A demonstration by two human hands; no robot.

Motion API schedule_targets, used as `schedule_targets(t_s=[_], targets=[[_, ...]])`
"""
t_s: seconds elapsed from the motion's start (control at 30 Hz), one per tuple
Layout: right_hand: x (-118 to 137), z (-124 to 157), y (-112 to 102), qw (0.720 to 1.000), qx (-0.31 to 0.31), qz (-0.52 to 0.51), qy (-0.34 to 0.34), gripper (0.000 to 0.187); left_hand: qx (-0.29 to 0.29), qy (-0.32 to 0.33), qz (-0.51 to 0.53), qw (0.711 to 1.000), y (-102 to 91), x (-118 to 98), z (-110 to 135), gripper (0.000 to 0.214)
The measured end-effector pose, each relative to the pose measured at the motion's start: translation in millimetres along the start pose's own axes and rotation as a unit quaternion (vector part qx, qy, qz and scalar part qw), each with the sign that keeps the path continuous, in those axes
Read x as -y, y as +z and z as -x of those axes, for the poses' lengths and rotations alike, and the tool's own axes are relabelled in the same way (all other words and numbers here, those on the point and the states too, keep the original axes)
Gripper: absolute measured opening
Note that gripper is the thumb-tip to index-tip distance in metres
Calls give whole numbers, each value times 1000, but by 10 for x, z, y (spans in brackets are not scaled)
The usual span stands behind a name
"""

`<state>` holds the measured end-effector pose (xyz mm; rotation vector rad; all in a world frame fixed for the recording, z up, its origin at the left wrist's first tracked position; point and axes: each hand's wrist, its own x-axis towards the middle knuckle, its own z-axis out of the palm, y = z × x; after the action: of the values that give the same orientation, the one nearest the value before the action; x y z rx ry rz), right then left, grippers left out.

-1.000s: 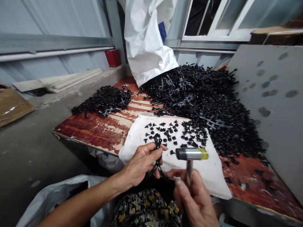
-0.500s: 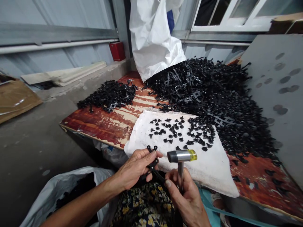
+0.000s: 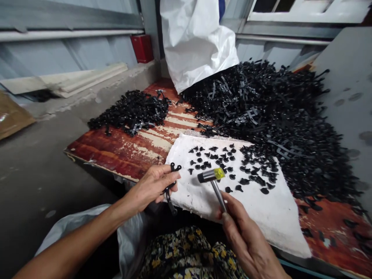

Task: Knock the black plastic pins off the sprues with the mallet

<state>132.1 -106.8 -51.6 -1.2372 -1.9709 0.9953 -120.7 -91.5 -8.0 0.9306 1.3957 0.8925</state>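
Between the thumb and fingers of my left hand (image 3: 158, 184) is a black linked strip (image 3: 172, 207), its round ends poking out above and below. My left hand is closed at the left edge of the white cloth (image 3: 200, 197). Closed round a metal handle, my right hand (image 3: 242, 221) holds a small mallet (image 3: 211, 175) with one black face and one yellow face. The mallet's head hovers over the cloth, a little right of the strip. Small black round-headed pieces (image 3: 215, 157) lie scattered on the cloth beyond both hands.
A big heap of black linked parts (image 3: 276, 104) covers the table's back right. A smaller heap (image 3: 133, 112) sits at the back left of the worn red table (image 3: 101, 151). A white sack (image 3: 200, 46) hangs behind, and a grey board (image 3: 348, 77) stands at the right.
My left hand has moved left with the linked strip. My right hand has come away from the strip, tilting the mallet over the cloth. The view has shifted slightly.
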Motion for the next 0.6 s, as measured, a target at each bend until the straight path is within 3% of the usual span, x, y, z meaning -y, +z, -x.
schedule_targets(t_s=[0.1,0.2,0.4,0.6], targets=[[34,-111,-115,992,44,106,-59,46,14,-22,1,1000,-25,28,-12,48],[132,-230,-157,981,64,168,-75,48,21,-28,0,999,-33,83,-7,49],[193,-406,-143,973,106,202,-15,58,23,-19,42,999,-71,120,-3,59],[141,-566,-173,969,97,212,-76,63,23,-41,36,998,-141,108,0,63]])
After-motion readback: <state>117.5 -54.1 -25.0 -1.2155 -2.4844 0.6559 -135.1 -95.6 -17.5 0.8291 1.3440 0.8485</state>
